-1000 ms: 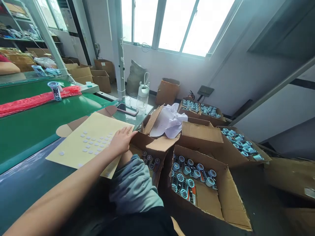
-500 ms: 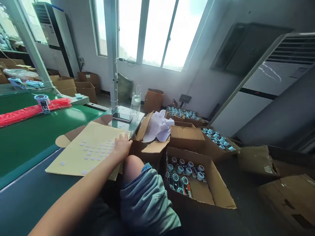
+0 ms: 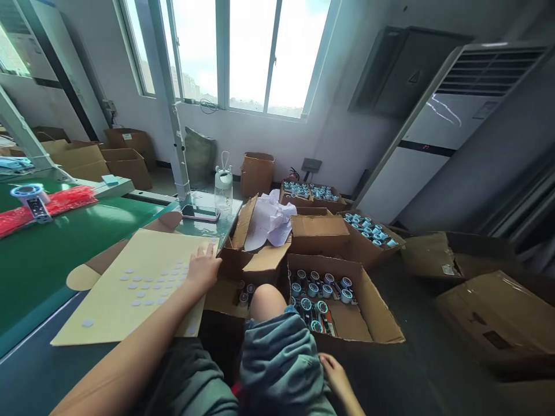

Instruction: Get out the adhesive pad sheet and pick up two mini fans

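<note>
The fingers (image 3: 202,255) of the left hand (image 3: 203,267) lie apart and flat on the near right corner of a pale yellow sheet (image 3: 125,315). The sheet is large and stiff and carries rows of small white round pads (image 3: 150,278). It rests on the table edge beside the green belt (image 3: 52,242), partly over a brown cardboard flap (image 3: 84,276). The right hand (image 3: 336,372) rests against the grey shorts (image 3: 277,361); I cannot tell how its fingers stand.
</note>
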The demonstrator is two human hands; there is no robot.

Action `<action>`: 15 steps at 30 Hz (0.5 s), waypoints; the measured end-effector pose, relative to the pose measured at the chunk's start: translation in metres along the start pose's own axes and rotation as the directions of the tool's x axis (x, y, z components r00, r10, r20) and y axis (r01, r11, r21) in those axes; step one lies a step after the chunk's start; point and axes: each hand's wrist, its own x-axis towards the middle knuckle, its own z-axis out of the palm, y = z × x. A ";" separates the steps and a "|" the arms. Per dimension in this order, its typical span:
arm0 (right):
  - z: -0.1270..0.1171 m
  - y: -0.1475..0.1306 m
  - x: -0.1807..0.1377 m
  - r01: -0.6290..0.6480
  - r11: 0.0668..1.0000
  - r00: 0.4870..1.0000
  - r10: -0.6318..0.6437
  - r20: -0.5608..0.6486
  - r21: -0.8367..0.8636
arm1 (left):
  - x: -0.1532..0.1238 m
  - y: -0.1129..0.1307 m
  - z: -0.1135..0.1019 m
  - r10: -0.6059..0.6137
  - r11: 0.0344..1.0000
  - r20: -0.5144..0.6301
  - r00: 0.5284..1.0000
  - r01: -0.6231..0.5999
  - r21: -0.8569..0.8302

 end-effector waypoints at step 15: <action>0.086 -0.137 0.017 0.708 0.705 0.685 -0.699 0.206 0.039 | 0.000 0.011 0.019 -0.056 0.997 -0.126 0.990 0.048 -0.068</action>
